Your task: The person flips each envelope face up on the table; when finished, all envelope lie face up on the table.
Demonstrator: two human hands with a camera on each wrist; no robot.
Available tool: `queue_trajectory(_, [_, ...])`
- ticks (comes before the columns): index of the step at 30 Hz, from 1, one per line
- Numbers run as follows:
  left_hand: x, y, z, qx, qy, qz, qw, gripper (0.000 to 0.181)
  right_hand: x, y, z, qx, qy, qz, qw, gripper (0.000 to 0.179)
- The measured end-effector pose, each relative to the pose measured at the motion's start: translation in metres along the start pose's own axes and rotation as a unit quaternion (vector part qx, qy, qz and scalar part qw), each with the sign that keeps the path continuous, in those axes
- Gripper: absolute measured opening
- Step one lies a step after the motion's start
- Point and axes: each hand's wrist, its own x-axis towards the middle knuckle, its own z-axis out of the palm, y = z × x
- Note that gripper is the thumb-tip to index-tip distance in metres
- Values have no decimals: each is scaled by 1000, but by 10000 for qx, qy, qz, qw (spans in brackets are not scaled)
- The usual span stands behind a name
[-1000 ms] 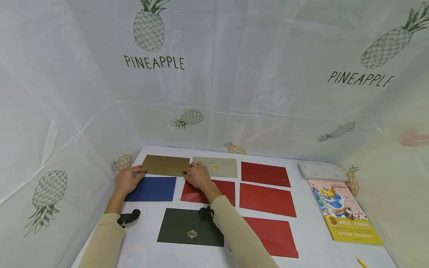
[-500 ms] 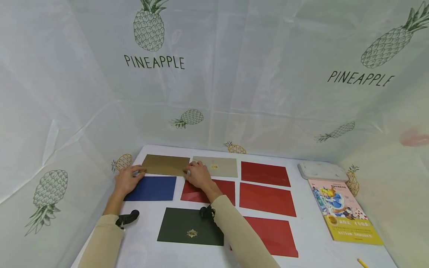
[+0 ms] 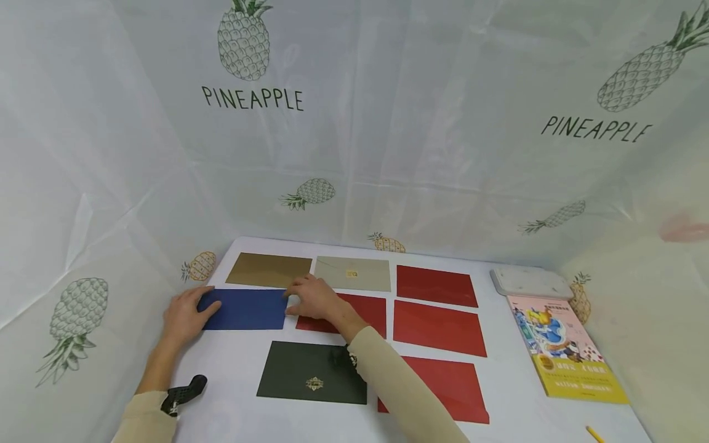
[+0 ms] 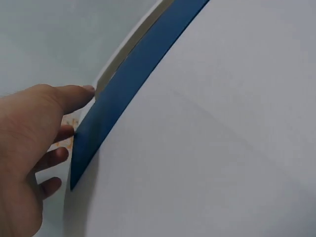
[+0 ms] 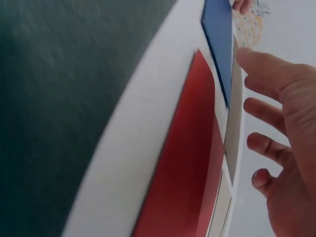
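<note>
Left hand (image 3: 185, 314), grip relaxed and apart, fingers touching the blue envelope's (image 3: 245, 309) left end. Right hand (image 3: 312, 298), grip likewise apart, at its right end. Blue envelope lies flat on the white surface (image 3: 232, 369), just before the brown envelope (image 3: 269, 270), left of a red envelope (image 3: 354, 311).

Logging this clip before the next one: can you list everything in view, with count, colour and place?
blue envelope: 1, blue, left, middle row, between both hands
gold envelope: 1, brownish gold, back left
beige envelope: 1, beige, back middle
red envelopes: 4, red, middle and right
dark envelope: 1, dark green with gold emblem, front
book: 1, yellow and pink cover, right edge
tray: 1, white, behind the book
pencil: 1, yellow, front right corner
table: 1, white
curtain: white, pineapple print, all round
left hand: at the blue envelope's left end
right hand: at its right end
</note>
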Motion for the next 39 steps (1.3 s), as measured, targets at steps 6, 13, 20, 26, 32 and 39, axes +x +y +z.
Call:
queue_trajectory(6, [-20,0,-9,-3,-320,-26,9995,66,-3,-16,6,-205,-397,-156,9989,52])
queue_trajectory(13, [-30,-3,-12,-65,-628,37,9980,91,-4,-25,7,-606,-386,-204,9972,56])
queue_trajectory(20, [-32,-4,-13,-356,-979,27,9946,102,-4,-25,10,-549,-365,-121,9978,58])
queue_trajectory(26, [-31,-3,-14,-597,-848,193,9944,100,-5,-25,10,-456,-306,-115,9984,58])
queue_trajectory(32, [-29,0,-19,-785,-603,325,9946,92,-7,-26,7,-336,-271,-91,9990,62])
queue_trajectory(39, [-30,-1,-15,-270,-840,73,9961,103,-8,-28,9,-377,-211,5,9991,62])
